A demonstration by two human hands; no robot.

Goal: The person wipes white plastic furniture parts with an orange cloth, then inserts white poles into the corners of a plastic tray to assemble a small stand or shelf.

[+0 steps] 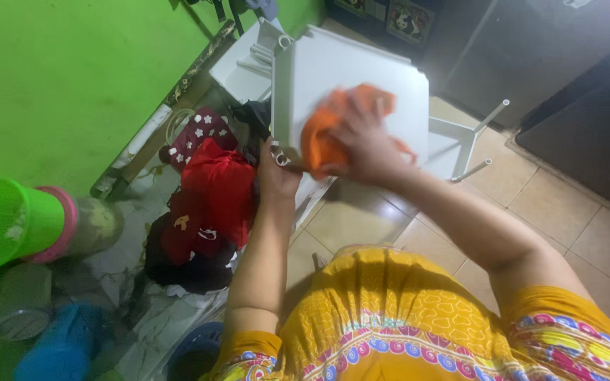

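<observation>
A small white table [361, 70] stands in front of me, tipped toward me with its top facing up. My right hand [368, 144] presses a crumpled orange cloth [333, 127] against the tabletop; the cloth and hand are motion-blurred. My left hand [275, 169] grips the near left edge of the table, fingers curled over the rim. White metal legs [478, 141] stick out on the right side of the table.
A heap of red and dark bags and clothes [206, 204] lies on the floor at left. Green [8, 222] and pink baskets, a grey container [26, 303] and a blue one [61, 346] sit by the green wall. Tiled floor [566, 212] stretches right, with dark cabinets behind.
</observation>
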